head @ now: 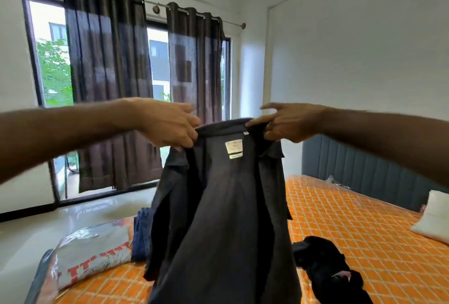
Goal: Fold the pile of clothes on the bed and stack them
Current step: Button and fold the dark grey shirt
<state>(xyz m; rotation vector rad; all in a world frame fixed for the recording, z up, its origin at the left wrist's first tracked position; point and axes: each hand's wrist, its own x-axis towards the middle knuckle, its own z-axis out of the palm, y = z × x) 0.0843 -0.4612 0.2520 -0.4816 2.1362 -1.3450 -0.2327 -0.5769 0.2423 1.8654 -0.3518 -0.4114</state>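
Observation:
I hold a dark grey collared shirt (226, 218) up in the air over the bed, its cream neck label facing me. My left hand (167, 124) grips the collar at its left end. My right hand (289, 121) pinches the collar's right end, with the index finger pointing outward. The shirt hangs down and hides part of the bed. A black garment (325, 267) lies crumpled on the orange checked bed (364, 231) to the right. Folded blue clothing (141, 238) sits on the bed at the left, partly hidden behind the shirt.
A grey printed item wrapped in clear plastic (92, 252) lies at the bed's near left corner. A white pillow (435, 218) rests by the blue padded headboard (359, 170). Dark curtains (109, 85) hang over a window beyond a glossy white floor (48, 226).

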